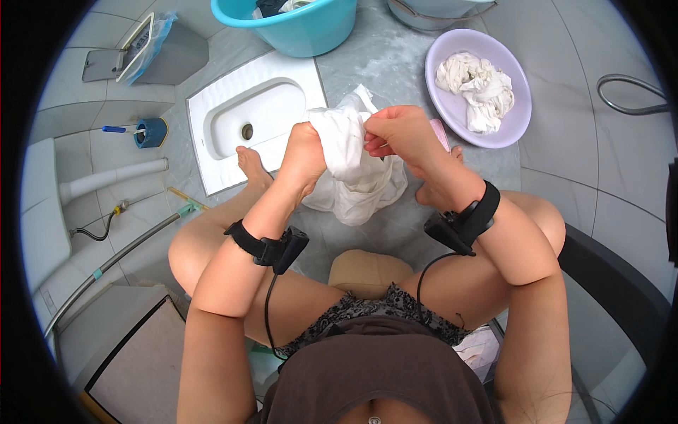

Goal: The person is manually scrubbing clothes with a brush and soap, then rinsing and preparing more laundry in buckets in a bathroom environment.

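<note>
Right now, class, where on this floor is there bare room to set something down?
Bare grey floor lies between the squat toilet, turquoise basin and lilac basin. A smaller patch lies between the lilac basin and right knee. The middle is crowded: the left hand and right hand hold white cloth between the feet.

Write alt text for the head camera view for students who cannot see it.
A person's bare left hand and right hand hold a bunched white cloth above a grey floor. Beyond lie a white ceramic squat toilet, a turquoise plastic tub and a round lilac plastic basin containing off-white fabric.
</note>
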Motion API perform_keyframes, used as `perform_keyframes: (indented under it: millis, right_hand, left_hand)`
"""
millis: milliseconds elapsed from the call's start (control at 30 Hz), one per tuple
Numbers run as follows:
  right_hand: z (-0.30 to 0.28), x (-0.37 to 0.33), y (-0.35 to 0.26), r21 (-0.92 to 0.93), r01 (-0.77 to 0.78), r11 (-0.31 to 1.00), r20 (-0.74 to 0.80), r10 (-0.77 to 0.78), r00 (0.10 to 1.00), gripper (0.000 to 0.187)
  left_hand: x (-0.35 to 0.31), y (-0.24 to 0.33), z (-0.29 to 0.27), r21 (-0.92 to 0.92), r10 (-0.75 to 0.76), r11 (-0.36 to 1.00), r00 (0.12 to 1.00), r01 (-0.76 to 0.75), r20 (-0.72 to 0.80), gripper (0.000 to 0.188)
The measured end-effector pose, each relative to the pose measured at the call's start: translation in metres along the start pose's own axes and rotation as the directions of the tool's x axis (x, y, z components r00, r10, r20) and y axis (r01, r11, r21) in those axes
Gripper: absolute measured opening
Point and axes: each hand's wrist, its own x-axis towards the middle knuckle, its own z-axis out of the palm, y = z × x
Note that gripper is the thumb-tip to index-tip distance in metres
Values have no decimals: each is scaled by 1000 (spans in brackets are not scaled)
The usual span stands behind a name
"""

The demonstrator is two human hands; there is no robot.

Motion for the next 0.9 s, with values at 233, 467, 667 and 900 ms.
perform_keyframes:
  millis: [233, 467, 667, 900]
  right_hand:
    - [4, -1, 4, -220, 123, 968, 0, -127, 992, 11]
    - [6, -2, 5, -381, 187, 905, 41, -185, 982, 12]
    - [-5, -7, -13, -614, 161, 773, 5, -201, 980, 12]
    - [-25, -12, -33, 272, 100, 957, 31, -113, 993, 14]
  left_hand:
    - [5, -4, -8, 375, 266, 881, 957, -290, 115, 11]
    - [8, -7, -9, 620, 414, 647, 888, -443, 203, 11]
    - [20, -14, -18, 364, 191, 920, 977, -146, -91, 11]
    - [32, -8, -32, -382, -100, 924, 962, -4, -252, 14]
